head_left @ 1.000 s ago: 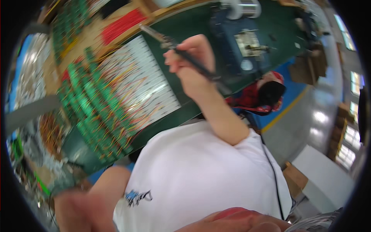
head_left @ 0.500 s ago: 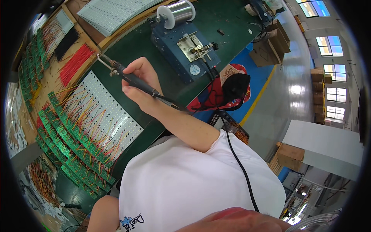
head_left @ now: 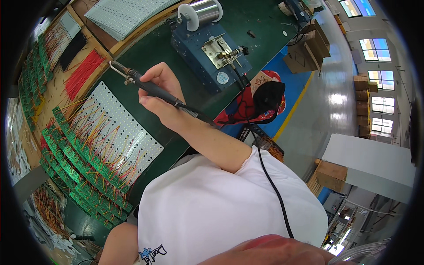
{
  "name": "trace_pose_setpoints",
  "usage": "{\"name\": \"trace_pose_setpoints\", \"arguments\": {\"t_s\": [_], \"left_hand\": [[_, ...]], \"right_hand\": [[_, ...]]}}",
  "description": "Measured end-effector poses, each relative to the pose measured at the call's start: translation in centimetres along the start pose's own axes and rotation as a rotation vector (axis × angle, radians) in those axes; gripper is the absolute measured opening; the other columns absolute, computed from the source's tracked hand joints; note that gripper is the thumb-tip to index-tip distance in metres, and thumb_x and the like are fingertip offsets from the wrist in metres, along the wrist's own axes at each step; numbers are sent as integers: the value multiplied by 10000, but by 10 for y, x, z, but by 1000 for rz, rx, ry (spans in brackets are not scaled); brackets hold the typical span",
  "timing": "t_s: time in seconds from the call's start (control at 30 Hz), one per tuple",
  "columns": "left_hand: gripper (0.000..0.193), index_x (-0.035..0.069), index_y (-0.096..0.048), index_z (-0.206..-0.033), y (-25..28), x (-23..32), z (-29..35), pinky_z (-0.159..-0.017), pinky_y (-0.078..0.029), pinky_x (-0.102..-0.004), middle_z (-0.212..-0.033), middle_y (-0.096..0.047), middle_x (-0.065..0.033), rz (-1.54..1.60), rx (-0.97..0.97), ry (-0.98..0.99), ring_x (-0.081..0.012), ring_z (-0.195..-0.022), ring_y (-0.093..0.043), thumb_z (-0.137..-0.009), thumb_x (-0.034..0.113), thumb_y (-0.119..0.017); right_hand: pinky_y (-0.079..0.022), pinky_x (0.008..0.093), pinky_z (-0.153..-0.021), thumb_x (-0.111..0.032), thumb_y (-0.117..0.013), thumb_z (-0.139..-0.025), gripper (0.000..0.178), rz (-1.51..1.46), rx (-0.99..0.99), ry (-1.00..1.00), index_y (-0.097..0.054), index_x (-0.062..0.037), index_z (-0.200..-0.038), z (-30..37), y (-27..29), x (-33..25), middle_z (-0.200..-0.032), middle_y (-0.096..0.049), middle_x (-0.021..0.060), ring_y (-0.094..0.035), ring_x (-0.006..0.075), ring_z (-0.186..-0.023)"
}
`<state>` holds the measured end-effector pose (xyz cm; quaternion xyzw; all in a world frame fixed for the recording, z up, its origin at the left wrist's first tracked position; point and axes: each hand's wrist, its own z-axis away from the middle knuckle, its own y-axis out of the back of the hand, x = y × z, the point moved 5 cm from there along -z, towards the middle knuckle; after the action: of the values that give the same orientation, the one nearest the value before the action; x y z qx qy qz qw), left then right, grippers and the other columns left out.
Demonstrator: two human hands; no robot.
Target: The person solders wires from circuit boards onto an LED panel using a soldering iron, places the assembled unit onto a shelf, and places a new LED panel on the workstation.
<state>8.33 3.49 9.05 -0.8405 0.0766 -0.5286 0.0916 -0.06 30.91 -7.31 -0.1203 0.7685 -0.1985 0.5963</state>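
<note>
1. Left hand, a blur at the lower left one second ago, is now out of view; whether it is open or closed cannot be told.
2. Right hand (head_left: 170, 84) is closed around the dark handle of a soldering iron (head_left: 154, 91), as it was in both earlier frames.
3. Soldering iron is held over the green desk (head_left: 260, 17), its bent metal end near the wooden rail (head_left: 137, 33) and the red wires (head_left: 84, 75). Contact with the rail cannot be determined.
4. White dotted panel (head_left: 138, 143) lies on the desk below the iron, with wired green circuit boards (head_left: 73, 157) along its left side.
5. Blue solder feeder (head_left: 192, 48) carries a solder spool (head_left: 206, 13), to the right of the iron.
</note>
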Motion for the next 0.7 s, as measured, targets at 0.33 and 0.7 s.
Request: {"name": "trace_pose_setpoints", "arguments": {"t_s": [0.33,0.7], "left_hand": [[201,60,-602,-990,5,-5,0,-619,-524,-279,-1018,-667,-106,-1,2,27,-147,-691,-618,-857,-72,-675],[198,60,-610,-1014,9,-10,-1,-599,-513,-275,-1047,-650,-106,24,10,69,-147,-666,-594,-871,-74,-636]], "right_hand": [[-445,216,-684,-27,-643,-840,329,-30,12,-79,-478,-90,-1117,1,-1,-6,-877,-556,1,-532,38,-786],[-449,220,-696,-30,-647,-839,332,-26,-3,-94,-485,-95,-1122,0,-2,-6,-888,-563,3,-539,48,-789]]}}
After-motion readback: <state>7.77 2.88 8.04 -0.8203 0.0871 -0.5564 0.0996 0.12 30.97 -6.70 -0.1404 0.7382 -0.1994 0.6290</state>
